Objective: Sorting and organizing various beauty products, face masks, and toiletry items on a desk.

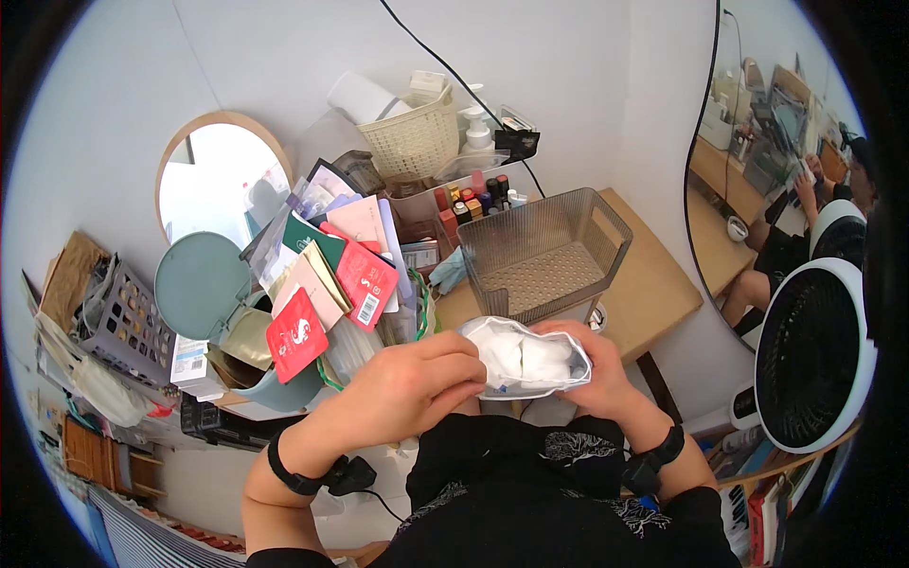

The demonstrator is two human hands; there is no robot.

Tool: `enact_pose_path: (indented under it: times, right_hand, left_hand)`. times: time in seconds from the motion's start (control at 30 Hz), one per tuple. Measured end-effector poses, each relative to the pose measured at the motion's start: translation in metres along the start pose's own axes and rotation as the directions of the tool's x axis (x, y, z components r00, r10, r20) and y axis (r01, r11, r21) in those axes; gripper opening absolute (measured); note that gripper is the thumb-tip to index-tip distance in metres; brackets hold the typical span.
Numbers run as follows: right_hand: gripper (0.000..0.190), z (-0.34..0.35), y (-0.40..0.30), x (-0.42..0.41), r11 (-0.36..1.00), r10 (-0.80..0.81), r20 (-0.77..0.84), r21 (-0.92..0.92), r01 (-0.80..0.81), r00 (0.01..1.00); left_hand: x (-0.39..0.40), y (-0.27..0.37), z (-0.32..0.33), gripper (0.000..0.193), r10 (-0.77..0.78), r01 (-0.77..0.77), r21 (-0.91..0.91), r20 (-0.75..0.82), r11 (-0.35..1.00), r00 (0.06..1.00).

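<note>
A clear plastic bag [536, 392] with its mouth open is held in front of my body, over my lap. Soft white contents [522, 355], perhaps cotton pads, fill it. Wrapped around the bag's right side is my right hand [602, 368], its fingers partly hidden behind the plastic. My left hand [433, 383] pinches the bag's left edge between thumb and fingers. Just beyond the bag, a grey translucent plastic basket [536, 273] with a perforated bottom sits at the wooden table's [653, 302] near side.
Left of the basket, red packets [297, 334] and booklets lie heaped by a blue-green lidded bin [284, 387]. Lipsticks [472, 202], a woven basket [412, 135] and a round mirror [224, 181] stand behind. A fan [809, 355] is at the right, beside a tall mirror [767, 142].
</note>
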State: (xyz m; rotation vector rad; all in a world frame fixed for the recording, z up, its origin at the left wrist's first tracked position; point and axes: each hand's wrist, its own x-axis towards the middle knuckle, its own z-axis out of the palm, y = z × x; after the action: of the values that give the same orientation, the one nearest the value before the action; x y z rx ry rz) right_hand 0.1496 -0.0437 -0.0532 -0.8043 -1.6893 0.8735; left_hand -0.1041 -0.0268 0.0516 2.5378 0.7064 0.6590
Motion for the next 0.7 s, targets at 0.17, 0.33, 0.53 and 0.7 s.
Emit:
enact_pose_path:
  times: [0.17,0.33,0.53,0.7]
  right_hand:
    - [0.051,0.0,0.003,0.0,0.998,-0.058,0.004,-0.019,0.058,0.998]
    - [0.051,0.001,0.005,0.0,0.998,-0.037,0.003,-0.059,0.037,0.999]
    - [0.049,0.004,0.003,0.002,0.991,-0.068,0.009,-0.119,0.068,0.998]
    - [0.048,0.004,0.002,0.0,0.985,-0.076,0.008,-0.155,0.076,0.997]
  left_hand:
    - [-0.001,-0.005,0.001,0.012,0.038,-0.04,0.044,0.043,0.998,0.998]
    - [0.001,-0.008,-0.002,0.014,-0.037,0.035,0.02,0.155,0.999,0.987]
    - [0.009,-0.005,0.0,0.021,-0.089,0.072,0.068,0.294,0.995,0.952]
    - [0.016,-0.017,0.0,0.019,-0.105,0.145,-0.084,0.361,0.986,0.926]
